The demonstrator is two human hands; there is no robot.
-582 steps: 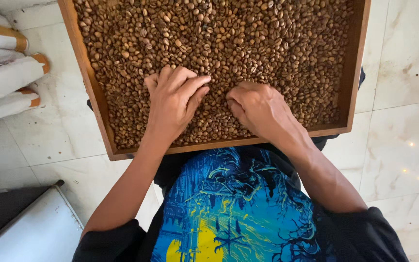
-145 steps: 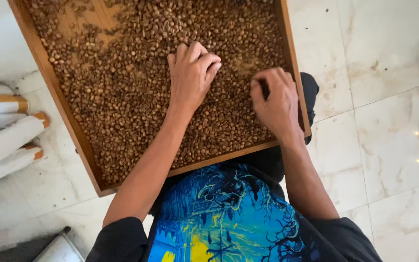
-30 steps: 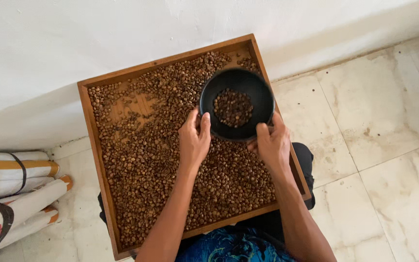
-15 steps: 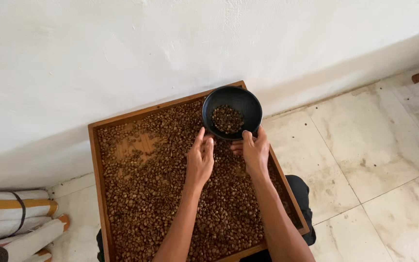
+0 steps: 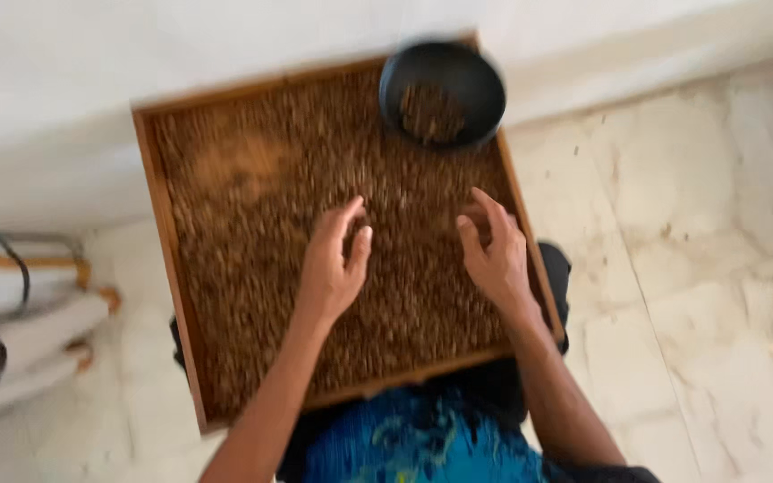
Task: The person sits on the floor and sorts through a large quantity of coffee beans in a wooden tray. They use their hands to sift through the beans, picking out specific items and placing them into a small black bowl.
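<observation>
Both loose-fingered, empty: left hand [image 5: 333,268], right hand [image 5: 494,255] over grainy brown beans [image 5: 252,268], wooden tray [image 5: 165,268].

That tray [image 5: 165,259] is wood, a warm brown frame with a matt finish, filled with a rough, grainy layer of brown beans [image 5: 270,268]. The bowl [image 5: 485,89] in its corner is black and smooth, with a dull sheen. The floor [image 5: 700,233] is pale marbled tile, polished and glossy. The wall [image 5: 181,45] looks plain matt white.

Left hand [image 5: 333,268] loosely curled, right hand [image 5: 494,255] fingers bent, forearms extended
</observation>
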